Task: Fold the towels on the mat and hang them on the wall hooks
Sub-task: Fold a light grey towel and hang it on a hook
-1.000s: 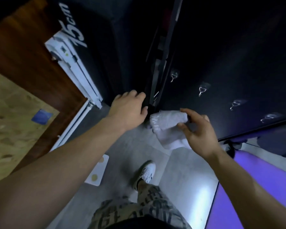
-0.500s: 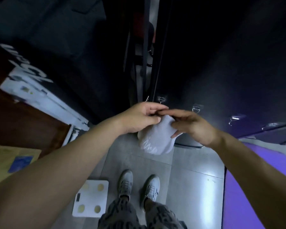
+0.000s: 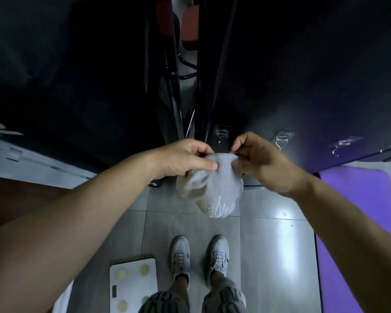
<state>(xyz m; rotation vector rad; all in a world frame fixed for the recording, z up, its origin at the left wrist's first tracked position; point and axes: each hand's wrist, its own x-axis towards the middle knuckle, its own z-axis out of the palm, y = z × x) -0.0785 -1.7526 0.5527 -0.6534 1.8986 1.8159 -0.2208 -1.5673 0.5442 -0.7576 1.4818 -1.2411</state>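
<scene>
A small folded white towel [image 3: 212, 188] with a zigzag mark near its lower edge hangs in the air between my hands. My left hand [image 3: 181, 159] pinches its top left edge and my right hand [image 3: 260, 161] pinches its top right edge. Just above the towel, a metal hook [image 3: 220, 134] is fixed to the dark wall. Two more hooks [image 3: 281, 141] [image 3: 341, 144] follow to the right along the same wall. The purple mat [image 3: 359, 222] lies on the floor at the right.
A white bathroom scale [image 3: 133, 285] lies on the grey tiled floor left of my white shoes [image 3: 199, 254]. Dark poles and a red chair [image 3: 187, 30] show through a gap in the dark wall ahead. A white appliance [image 3: 14, 152] stands at the far left.
The towel went from my right hand alone to both hands and rose toward the leftmost hook. My view swung to face the wall squarely.
</scene>
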